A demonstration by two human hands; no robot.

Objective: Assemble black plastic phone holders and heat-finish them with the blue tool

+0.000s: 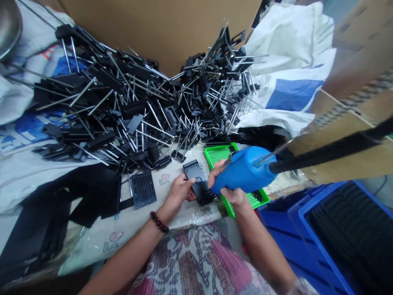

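My left hand [181,189] is closed on the left edge of a flat black plastic part [199,180], which has a round mark on its face. In my right hand [229,184] is a blue power tool [245,170], its body wrapped by my fingers and a black cable leading off to the right. The tool's front end points at the black part; its tip is hidden. Under the tool lies a green perforated tray [215,153] with small black pieces. A ribbed black plate [143,189] lies left of my left hand.
A large heap of black parts with metal rods [138,94] covers the back. Flat black sheets [101,190] lie at left. White sacks [285,41] and cardboard [166,32] stand behind. A blue crate [307,205] holding dark items is at lower right.
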